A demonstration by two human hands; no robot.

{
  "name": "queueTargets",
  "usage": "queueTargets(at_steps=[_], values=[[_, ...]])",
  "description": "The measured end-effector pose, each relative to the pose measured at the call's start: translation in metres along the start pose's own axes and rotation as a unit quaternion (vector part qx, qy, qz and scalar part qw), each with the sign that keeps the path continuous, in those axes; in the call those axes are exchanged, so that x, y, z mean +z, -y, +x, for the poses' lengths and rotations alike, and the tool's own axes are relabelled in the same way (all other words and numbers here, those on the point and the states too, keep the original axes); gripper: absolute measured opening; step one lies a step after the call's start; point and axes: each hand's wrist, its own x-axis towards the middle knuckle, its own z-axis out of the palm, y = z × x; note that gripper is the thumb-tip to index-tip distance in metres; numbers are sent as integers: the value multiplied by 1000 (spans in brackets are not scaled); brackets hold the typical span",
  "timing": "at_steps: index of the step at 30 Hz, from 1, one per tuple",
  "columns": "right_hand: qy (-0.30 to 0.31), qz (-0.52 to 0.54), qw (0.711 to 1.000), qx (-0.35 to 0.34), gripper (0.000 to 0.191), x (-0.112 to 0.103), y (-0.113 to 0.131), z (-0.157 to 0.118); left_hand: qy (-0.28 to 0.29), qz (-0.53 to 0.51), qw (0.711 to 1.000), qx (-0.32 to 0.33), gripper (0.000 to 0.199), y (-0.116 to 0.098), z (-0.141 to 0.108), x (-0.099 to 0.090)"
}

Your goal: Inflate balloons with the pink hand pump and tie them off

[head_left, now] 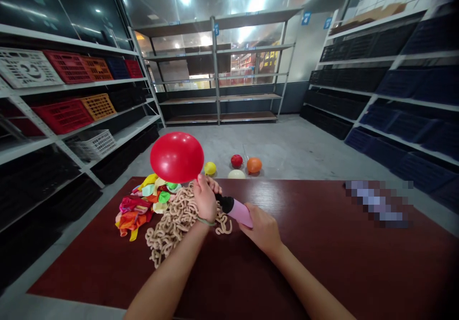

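Metal shelving (215, 71) stands beyond the dark red surface (322, 262), which carries a tangled beige cord (172, 229) and a heap of limp balloons (134, 212). Above them, the left hand's (206, 198) fingers (204, 186) clench the neck of an inflated red balloon (177, 157), against the black nozzle of a pink hand pump (238, 212). The right hand's (260, 229) fingers (251, 212) grasp the pump's body.

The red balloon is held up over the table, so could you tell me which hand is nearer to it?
Left. The left hand is directly below the red balloon, while the right hand is farther right, on the pink pump.
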Motion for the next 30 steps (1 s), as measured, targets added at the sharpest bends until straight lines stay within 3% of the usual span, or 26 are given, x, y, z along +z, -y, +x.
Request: queueTargets(at_steps=[3,8,11,14,18,22,25,30], values=[[24,5,1000,-14,39,-4,2,0,0,9,1000,-5,43,-4,5,-9],[51,-4,998,-28,42,-4,4,3,-63,-2,998,19,37,-53,62,-35],[40,5,999,-18,40,0,4,5,-91,-13,994,55,34,-72,85,-37],[10,-1,1000,7,37,3,4,5,-110,-23,993,45,34,-58,72,-23],[-8,-29,999,13,34,2,2,3,-52,-19,998,-6,34,-8,21,-5],[25,-42,999,-15,36,-1,0,1,-55,-15,998,-40,41,19,-4,-8],[44,-35,998,-24,39,-3,0,1,-60,-11,998,-30,40,4,14,-17],[39,-11,999,-11,39,-2,1,1,-61,-16,998,22,35,-47,63,-24]])
